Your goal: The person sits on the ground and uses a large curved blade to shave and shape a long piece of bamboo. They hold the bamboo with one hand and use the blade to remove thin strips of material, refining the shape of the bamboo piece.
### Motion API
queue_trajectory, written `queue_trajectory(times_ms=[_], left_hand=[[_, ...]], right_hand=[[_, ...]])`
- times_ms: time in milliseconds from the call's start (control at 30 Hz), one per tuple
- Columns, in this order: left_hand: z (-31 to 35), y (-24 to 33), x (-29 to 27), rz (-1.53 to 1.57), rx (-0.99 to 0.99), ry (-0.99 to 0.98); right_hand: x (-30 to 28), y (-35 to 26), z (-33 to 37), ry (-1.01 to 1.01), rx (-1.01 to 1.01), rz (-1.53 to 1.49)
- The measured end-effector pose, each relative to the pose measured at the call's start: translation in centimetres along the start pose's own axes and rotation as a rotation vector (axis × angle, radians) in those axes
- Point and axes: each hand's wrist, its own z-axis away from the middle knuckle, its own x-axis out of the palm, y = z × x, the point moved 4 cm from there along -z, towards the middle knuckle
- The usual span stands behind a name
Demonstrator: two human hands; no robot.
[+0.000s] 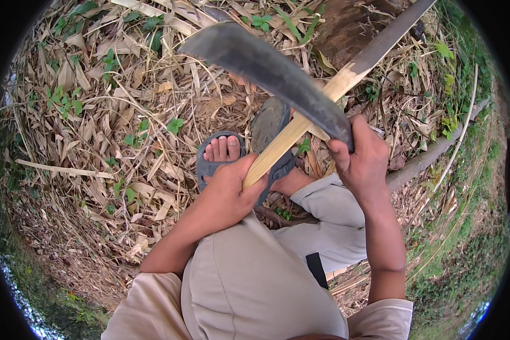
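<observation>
My left hand point(222, 191) is closed round the near end of a long wooden stick point(281, 141). Pale stripped wood shows along its near part, while dark bark covers the far part toward the upper right. A machete point(260, 65) with a dark, broad, curved blade is gripped in my right hand point(366, 161). Its handle is hidden by my fingers. The blade crosses over the pale part of the stick and points to the upper left; whether its edge bites into the wood I cannot tell.
My feet in dark sandals point(209, 161) are just below the stick and blade. Dry leaves point(90, 187) and small green plants cover the ground. A brown log or stump point(351, 28) lies at the far right, and a grey branch point(422, 161) lies right of my right hand.
</observation>
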Motion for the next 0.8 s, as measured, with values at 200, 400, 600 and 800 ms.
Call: queue_trajectory(times_ms=[200,400,600,800], left_hand=[[1.0,-1.0,-0.6,-0.05,-0.002,-0.007],[0.5,-0.2,-0.3,-0.08,-0.005,0.021],[0.7,-1.7,-3.0,-0.178,0.182,0.249],[0.9,-0.8,-9.1,-0.207,0.024,0.592]], right_hand=[[-1.5,4.9,-0.4,0.184,0.19,0.107],[-1.6,7.0,-0.9,0.22,0.451,-0.222],[2.1,1.9,4.8,0.32,0.399,-0.483],[6.3,0.2,10.9,0.237,0.65,-0.64]])
